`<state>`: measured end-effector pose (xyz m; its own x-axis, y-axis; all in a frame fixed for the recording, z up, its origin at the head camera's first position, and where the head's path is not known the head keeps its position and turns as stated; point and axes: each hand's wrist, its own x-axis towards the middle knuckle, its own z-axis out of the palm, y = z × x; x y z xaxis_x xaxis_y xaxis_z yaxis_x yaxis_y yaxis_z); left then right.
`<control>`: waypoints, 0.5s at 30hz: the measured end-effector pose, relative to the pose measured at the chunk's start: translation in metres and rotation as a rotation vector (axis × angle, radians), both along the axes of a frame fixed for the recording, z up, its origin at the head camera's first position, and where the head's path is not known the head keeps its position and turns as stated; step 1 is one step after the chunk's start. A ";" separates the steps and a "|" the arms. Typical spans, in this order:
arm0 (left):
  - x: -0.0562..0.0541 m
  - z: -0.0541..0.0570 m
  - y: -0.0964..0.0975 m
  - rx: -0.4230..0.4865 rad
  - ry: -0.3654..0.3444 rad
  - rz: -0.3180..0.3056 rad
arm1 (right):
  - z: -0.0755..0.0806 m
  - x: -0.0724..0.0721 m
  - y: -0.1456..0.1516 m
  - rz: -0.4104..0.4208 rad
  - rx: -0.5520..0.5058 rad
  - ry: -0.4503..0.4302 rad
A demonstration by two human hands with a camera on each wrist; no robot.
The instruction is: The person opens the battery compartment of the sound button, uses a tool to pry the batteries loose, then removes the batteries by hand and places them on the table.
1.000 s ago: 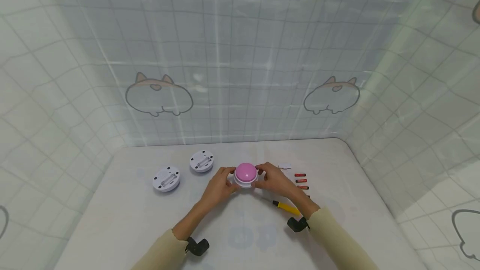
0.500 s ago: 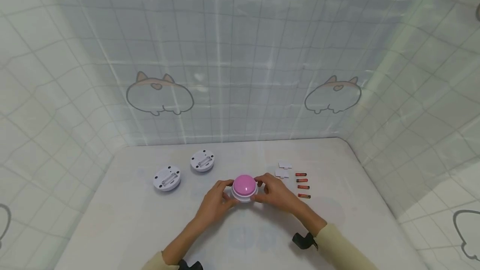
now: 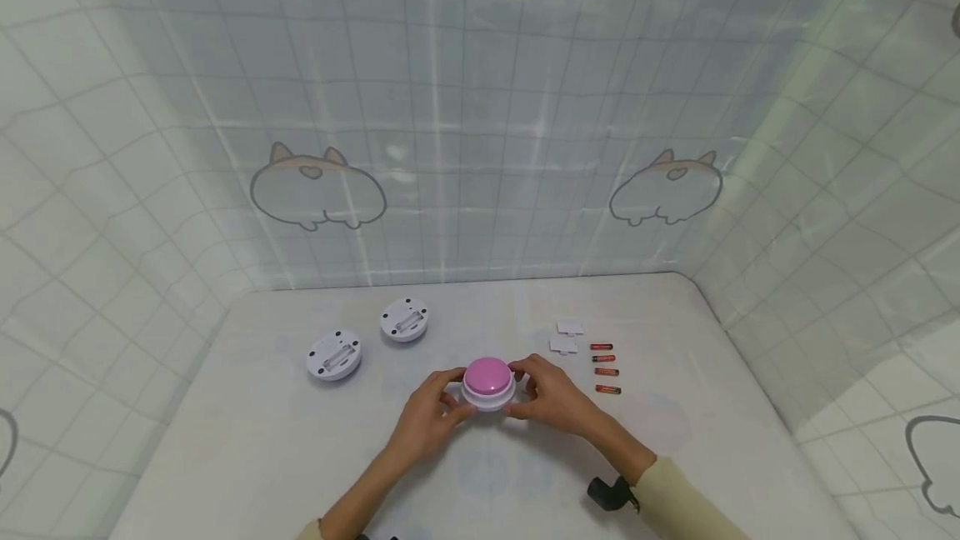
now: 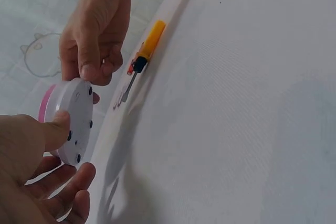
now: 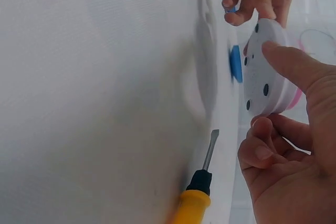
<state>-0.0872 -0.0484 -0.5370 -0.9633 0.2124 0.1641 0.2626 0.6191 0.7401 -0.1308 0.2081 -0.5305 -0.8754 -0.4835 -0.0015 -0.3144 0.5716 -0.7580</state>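
Observation:
Both hands hold a round white push button with a pink dome (image 3: 487, 377) in the middle of the head view. My left hand (image 3: 426, 422) grips its left rim and my right hand (image 3: 557, 397) its right rim, thumbs on the near side. Both wrist views show it raised off the table, its white underside (image 4: 80, 121) dotted with dark feet. A flat-bladed screwdriver with a yellow handle (image 5: 193, 205) lies on the table below my right hand; in the head view it is hidden.
Two more white round buttons (image 3: 334, 355) (image 3: 405, 320) lie upside down at the left, battery slots exposed. Right of centre are two small white covers (image 3: 570, 327) (image 3: 563, 345), beside a column of several red batteries (image 3: 606, 372). Patterned curtains (image 3: 480, 190) surround the table.
Both hands have drawn the pink-domed button nearer to me, mostly in the first half second. The white covers have come into fuller view, while the screwdriver has become hidden in the head view.

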 end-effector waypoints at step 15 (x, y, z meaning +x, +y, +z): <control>-0.006 0.004 0.004 0.167 -0.084 0.031 | 0.005 0.000 0.000 -0.119 -0.036 0.076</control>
<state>-0.0928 -0.0443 -0.5335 -0.9808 0.1591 0.1128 0.1779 0.4929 0.8517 -0.1312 0.2080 -0.5251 -0.9235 -0.3746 0.0823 -0.3030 0.5810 -0.7554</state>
